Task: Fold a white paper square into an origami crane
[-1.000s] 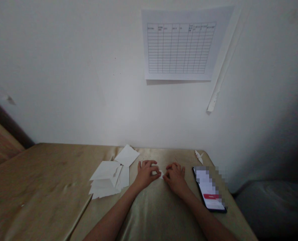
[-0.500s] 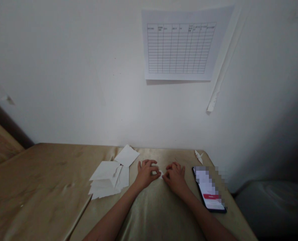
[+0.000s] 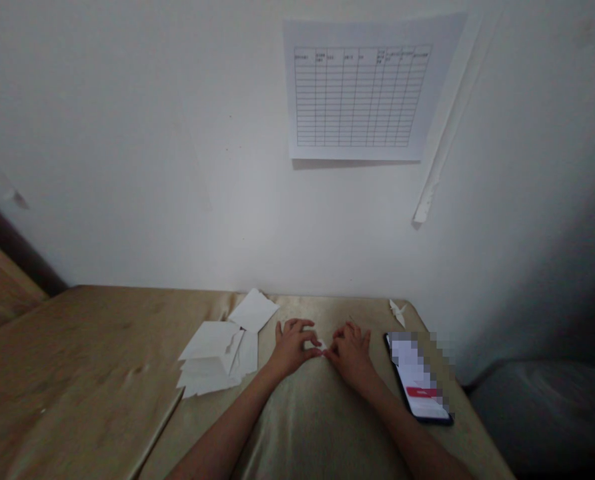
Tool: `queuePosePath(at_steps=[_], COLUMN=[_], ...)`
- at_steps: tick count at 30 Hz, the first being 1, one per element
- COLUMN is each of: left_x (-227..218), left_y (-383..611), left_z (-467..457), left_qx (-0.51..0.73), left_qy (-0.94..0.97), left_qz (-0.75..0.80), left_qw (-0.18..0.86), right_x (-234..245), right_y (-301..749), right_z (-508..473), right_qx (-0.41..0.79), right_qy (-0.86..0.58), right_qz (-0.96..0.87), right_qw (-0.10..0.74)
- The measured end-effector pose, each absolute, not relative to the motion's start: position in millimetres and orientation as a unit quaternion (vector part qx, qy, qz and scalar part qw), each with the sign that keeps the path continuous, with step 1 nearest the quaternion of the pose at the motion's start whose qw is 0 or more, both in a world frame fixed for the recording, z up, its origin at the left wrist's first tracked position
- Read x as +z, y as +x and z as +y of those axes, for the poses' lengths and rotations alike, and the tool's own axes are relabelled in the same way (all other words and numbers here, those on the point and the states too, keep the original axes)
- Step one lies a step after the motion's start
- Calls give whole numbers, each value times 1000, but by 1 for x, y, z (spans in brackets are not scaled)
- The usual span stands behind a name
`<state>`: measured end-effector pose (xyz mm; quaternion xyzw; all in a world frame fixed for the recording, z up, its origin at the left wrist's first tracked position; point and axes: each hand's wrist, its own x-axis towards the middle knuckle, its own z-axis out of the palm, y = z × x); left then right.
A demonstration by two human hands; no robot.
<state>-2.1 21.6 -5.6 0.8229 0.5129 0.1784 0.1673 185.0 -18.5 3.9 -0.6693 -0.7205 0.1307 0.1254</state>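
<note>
The small white paper (image 3: pixel 323 347) is pinched by the thumb and finger of the left hand (image 3: pixel 293 348) and of the right hand (image 3: pixel 351 352). It is found at the far part of the tabletop (image 3: pixel 317 427), between the pile of paper sheets (image 3: pixel 211 341) on the left and the phone (image 3: pixel 418 380) on the right. Most of it is hidden, so its folds cannot be told. It is likely very light, thin and easily bent or torn. It is best held softly by its edges.
</note>
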Motion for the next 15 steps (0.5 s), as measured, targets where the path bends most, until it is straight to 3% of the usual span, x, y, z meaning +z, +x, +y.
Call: queuePosePath(at_steps=[15], left_x=[-2], left_y=[-1], left_z=[21], left_qx=[155], left_qy=[818], left_qz=[517], left_qw=[199], right_x=[-1], right_y=[185], right_z=[-20], right_qx=[120], right_qy=[-672], right_qz=[-718], right_qw=[137])
